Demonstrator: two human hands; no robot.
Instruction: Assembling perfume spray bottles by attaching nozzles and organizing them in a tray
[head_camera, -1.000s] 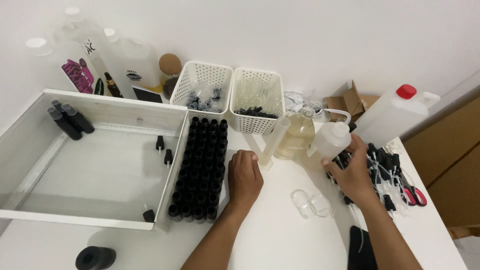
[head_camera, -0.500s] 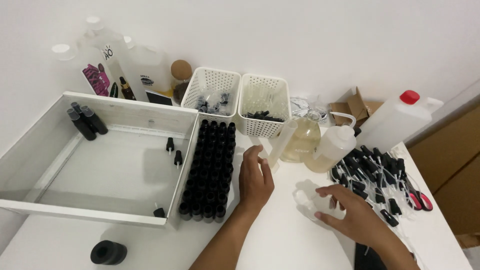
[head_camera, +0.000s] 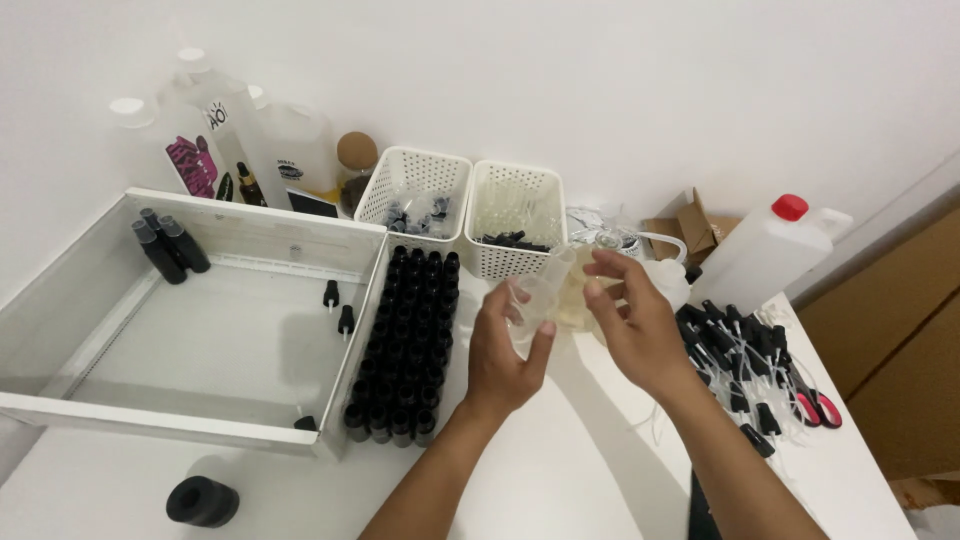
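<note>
Both my hands are raised above the white table in the head view. My left hand (head_camera: 505, 360) grips a small clear plastic piece (head_camera: 532, 302) between thumb and fingers. My right hand (head_camera: 635, 325) pinches the other side of the same clear piece with its fingertips. What the piece is, I cannot tell. Just behind the hands stands a glass bottle of yellowish liquid (head_camera: 575, 300), partly hidden. A block of small black bottles (head_camera: 400, 340) stands upright to the left of my left hand.
A large white open tray (head_camera: 120, 400) holds a few black bottles at the left. Two white baskets (head_camera: 418, 165) and big white jugs (head_camera: 290, 145) line the wall. Black pump caps (head_camera: 740, 350), red-handled scissors (head_camera: 818, 408) and a red-capped jug (head_camera: 765, 255) lie right. A black roll (head_camera: 203, 500) sits near.
My right hand took the clear plastic piece off the table and lifted it toward the middle. My left hand rose from the table and met it.
</note>
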